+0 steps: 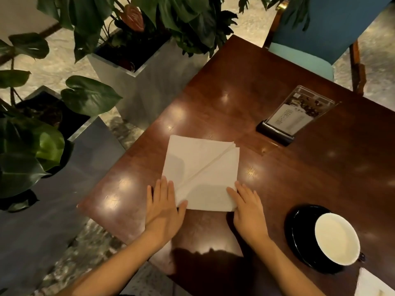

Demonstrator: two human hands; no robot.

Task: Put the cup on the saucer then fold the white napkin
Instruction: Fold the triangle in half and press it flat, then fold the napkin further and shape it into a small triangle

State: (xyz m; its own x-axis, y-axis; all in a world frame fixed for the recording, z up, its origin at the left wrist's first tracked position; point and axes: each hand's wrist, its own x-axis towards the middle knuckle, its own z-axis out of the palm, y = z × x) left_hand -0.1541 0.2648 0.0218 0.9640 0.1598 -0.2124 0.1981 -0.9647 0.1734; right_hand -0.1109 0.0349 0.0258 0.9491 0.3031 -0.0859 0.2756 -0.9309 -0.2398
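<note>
Both flat, fingers straight: left hand (164, 208) presses one near corner of the white napkin (203, 167), right hand (248, 210) the other. The cup (336, 238) sits on the saucer (299, 228), beyond the right hand's right side.

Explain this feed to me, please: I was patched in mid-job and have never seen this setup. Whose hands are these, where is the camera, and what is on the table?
There is no robot here: a person works with two bare hands. The single picture comes from a wide-angle camera worn on the person's head, looking forward and down. The left hand and the right hand lie flat, fingers straight, on the near corners of the white napkin. The napkin is spread on the dark wooden table and has a diagonal fold line across it. Neither hand grips anything. To the right, the cup, white inside, already sits on the black saucer. Farther back stands a clear menu holder. Potted plants and a blue chair stand around the table.
</note>
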